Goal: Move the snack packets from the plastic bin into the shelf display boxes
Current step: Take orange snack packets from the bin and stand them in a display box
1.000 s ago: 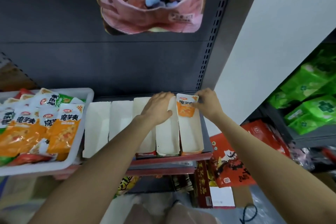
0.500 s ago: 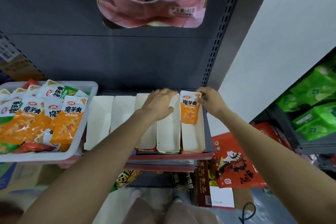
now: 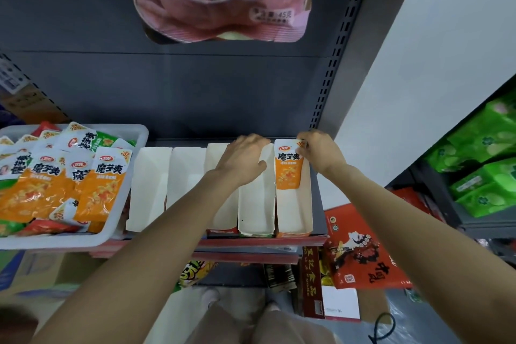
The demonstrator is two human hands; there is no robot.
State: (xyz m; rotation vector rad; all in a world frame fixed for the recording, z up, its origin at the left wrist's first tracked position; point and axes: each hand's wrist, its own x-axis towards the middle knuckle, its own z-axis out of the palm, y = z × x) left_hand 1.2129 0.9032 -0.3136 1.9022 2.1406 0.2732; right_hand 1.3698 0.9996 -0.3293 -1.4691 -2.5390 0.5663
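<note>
I am pinching the top right corner of an orange snack packet [image 3: 289,166] with my right hand [image 3: 321,151], standing it up at the back end of the rightmost display box [image 3: 293,212], the one nearest the right edge of the shelf [image 3: 318,204]. I am holding it by the corner so the printed face is turning toward the front, where a shopper would read it. My left hand [image 3: 244,158] is resting flat, fingers relaxed and grasping nothing, across the back ends of the neighbouring boxes [image 3: 255,209]; I judge it is steadying these light cardboard trays so they are not sliding while I am seating the packet. The two boxes toward the left [image 3: 167,176] are lying open, showing no packets. The plastic bin [image 3: 127,198] is sitting at the left end of the shelf, just beside the row, heaped with more orange packets [image 3: 103,187] and a few green and red ones. Most of the work is waiting: this looks like the first packet in the row. Next I will likely be letting go and reaching left for another, taking care the standing packet is not flopping forward.
</note>
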